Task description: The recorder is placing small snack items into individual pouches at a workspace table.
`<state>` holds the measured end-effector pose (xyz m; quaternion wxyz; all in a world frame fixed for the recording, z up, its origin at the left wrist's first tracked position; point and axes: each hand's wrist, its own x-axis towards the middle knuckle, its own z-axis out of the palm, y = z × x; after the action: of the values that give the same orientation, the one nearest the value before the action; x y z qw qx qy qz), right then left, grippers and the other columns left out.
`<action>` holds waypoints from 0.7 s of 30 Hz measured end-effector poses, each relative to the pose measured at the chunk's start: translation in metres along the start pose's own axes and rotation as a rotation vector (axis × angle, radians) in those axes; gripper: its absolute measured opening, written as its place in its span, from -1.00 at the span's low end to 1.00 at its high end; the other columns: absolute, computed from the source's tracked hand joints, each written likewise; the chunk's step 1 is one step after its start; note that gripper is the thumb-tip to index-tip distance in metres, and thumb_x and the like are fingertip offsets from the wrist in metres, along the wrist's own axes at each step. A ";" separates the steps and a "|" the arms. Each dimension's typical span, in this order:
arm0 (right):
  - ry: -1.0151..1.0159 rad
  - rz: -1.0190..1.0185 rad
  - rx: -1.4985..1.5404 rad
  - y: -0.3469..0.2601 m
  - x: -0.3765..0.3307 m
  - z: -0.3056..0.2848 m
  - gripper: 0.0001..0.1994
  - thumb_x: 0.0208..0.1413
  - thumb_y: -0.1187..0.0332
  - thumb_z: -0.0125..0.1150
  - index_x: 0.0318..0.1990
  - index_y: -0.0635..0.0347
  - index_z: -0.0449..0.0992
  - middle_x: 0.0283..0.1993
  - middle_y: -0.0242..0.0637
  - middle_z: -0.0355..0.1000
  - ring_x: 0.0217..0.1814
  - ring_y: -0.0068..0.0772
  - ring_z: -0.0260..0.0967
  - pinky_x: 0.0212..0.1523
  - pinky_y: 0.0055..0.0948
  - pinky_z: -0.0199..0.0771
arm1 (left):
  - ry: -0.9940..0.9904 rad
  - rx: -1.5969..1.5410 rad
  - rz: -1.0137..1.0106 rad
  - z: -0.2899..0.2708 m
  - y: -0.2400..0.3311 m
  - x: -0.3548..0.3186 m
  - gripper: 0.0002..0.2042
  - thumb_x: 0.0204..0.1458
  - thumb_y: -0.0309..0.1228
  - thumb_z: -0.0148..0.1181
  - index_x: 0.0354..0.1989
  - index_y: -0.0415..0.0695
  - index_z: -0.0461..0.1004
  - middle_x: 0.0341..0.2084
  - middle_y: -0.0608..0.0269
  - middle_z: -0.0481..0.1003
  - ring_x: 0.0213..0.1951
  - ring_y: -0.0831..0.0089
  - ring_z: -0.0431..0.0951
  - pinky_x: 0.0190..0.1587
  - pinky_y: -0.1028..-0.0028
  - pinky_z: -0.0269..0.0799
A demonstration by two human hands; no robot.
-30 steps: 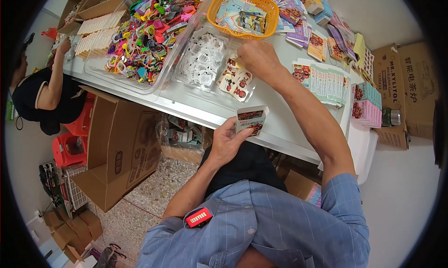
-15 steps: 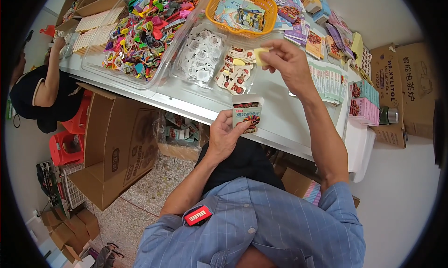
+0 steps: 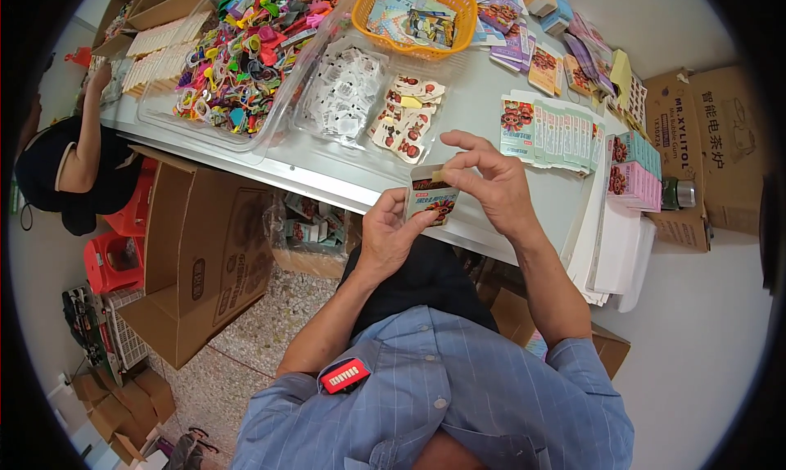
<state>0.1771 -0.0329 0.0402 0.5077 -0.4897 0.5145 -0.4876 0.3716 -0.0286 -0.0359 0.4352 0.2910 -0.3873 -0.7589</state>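
Note:
My left hand (image 3: 388,236) grips a small printed cardboard box (image 3: 434,201), upright with its top flap raised, just in front of the table's near edge. Over the box's open top, my right hand (image 3: 496,188) pinches a small pale yellow slip (image 3: 438,176) between thumb and forefinger. The slip's lower part is hard to make out at the mouth of the box. Beyond the box, a clear tray holds small cards with red figures (image 3: 403,130). Beside them lie many white packets (image 3: 340,93) in a clear tray.
A bin of colourful plastic trinkets (image 3: 246,69) stands at the left, a yellow basket (image 3: 360,20) at the back. Flat green boxes (image 3: 565,134) lie in a row at the right. A large carton (image 3: 205,257) stands below the table edge. Another person (image 3: 70,155) works at far left.
My right hand has come down from above the card tray to the box, bringing the yellow slip to its open top. My left hand still holds the box.

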 end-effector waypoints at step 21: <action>-0.115 -0.487 -1.343 -0.005 0.182 0.054 -0.77 0.07 0.50 0.14 -0.13 0.16 0.65 -0.10 -0.12 0.52 0.06 -0.05 0.44 0.08 -0.10 0.45 | 0.095 0.009 0.027 -0.024 0.000 -0.018 -0.68 0.17 -0.63 0.25 0.07 -0.38 0.35 -0.07 0.04 0.58 -0.04 0.47 0.58 0.09 0.49 0.48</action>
<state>0.2298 -0.2148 0.0366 -0.0005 -0.8222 0.5520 -0.1387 0.3981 -0.0207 -0.0470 0.4619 0.3233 -0.3737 -0.7365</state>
